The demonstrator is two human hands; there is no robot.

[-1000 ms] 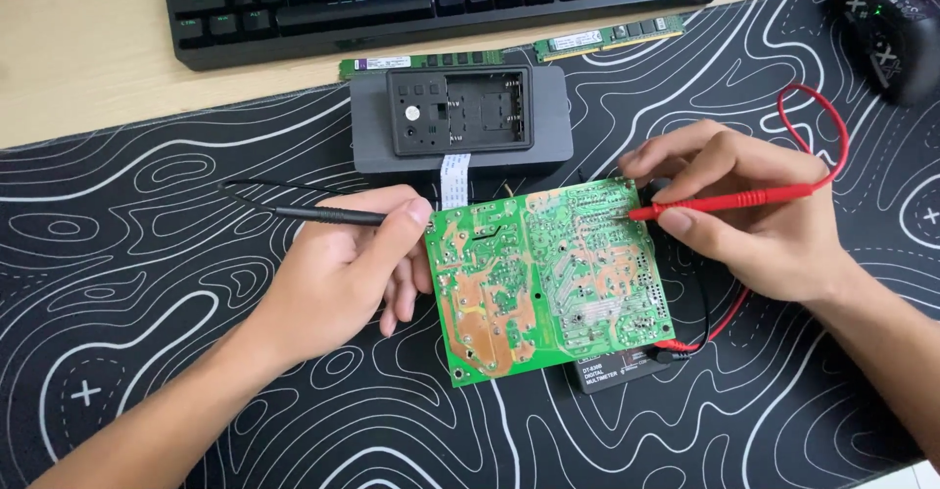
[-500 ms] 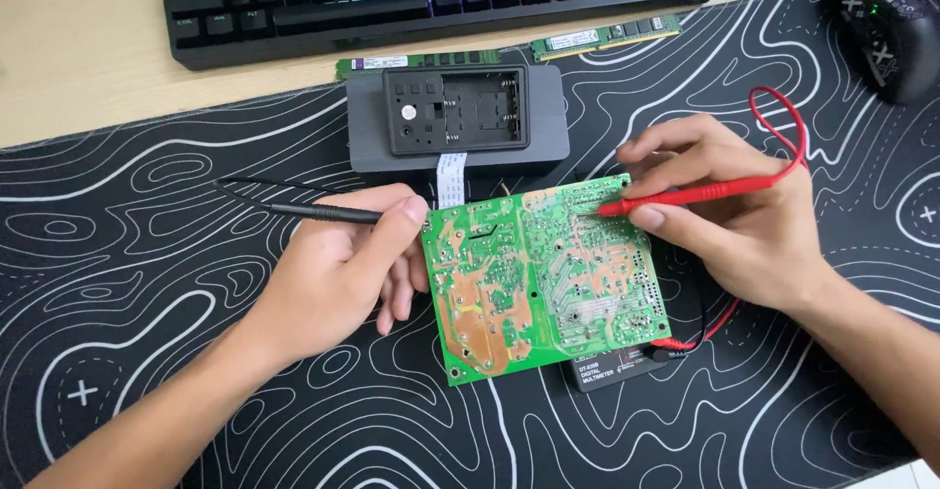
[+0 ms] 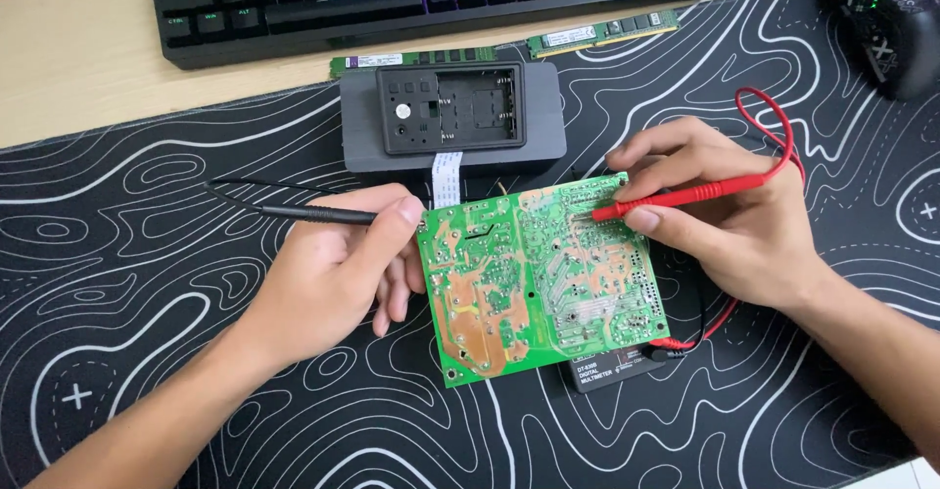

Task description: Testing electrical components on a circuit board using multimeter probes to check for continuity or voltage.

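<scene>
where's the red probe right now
In the head view the red probe is right of centre, pinched in the right hand, its tip touching the upper right part of the green circuit board.

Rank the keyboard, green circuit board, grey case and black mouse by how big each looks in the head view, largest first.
1. keyboard, though its top is cut off by the frame.
2. green circuit board.
3. grey case, close to the board in apparent area, so this pair is unsure.
4. black mouse, partly cut off at the edge.
</scene>
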